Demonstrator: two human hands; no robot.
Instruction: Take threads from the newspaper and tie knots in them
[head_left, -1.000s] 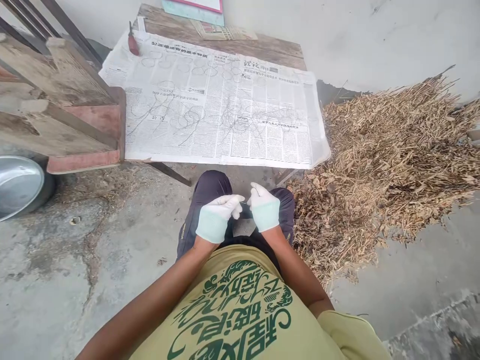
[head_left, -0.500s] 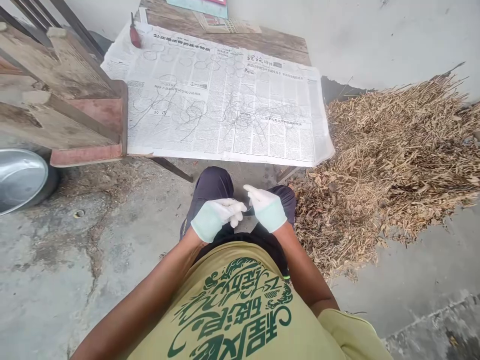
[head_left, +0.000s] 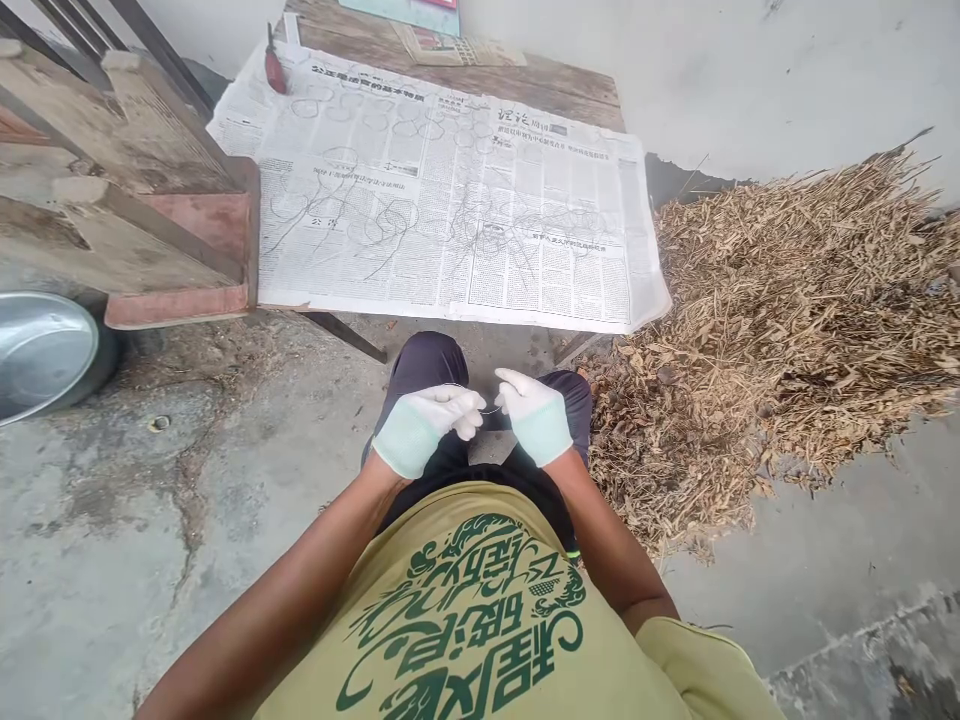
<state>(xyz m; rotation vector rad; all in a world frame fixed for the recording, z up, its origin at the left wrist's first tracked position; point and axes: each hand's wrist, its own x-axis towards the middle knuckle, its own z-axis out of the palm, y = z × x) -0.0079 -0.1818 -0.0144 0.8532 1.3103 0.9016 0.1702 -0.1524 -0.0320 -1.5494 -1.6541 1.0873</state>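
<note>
My left hand (head_left: 429, 428), in a white glove with a pale green cuff, is closed with thumb and fingers pinched on a thin wire (head_left: 489, 411). Across a small gap, my right hand (head_left: 534, 416) wears a matching glove and has its fingers closed on the same wire. The wire curves between the two sets of fingertips, over my lap; its full length is hidden by the gloves. In front of my knees, printed newspaper (head_left: 442, 275) covers a wooden table. Several thin wire rings (head_left: 390, 222) and tangled lengths of wire (head_left: 487, 225) lie on it.
A red-handled tool (head_left: 275, 72) rests at the newspaper's far left corner. Wooden furniture (head_left: 172, 235) stands against the table's left side, with a metal basin (head_left: 45, 350) below it. Dry stalks (head_left: 787, 330) are heaped on the right. A wall (head_left: 712, 80) rises behind.
My hands have drawn slightly apart, the left moving a little left and up, so more of the wire's curve shows between them. The things on the table have stayed put.
</note>
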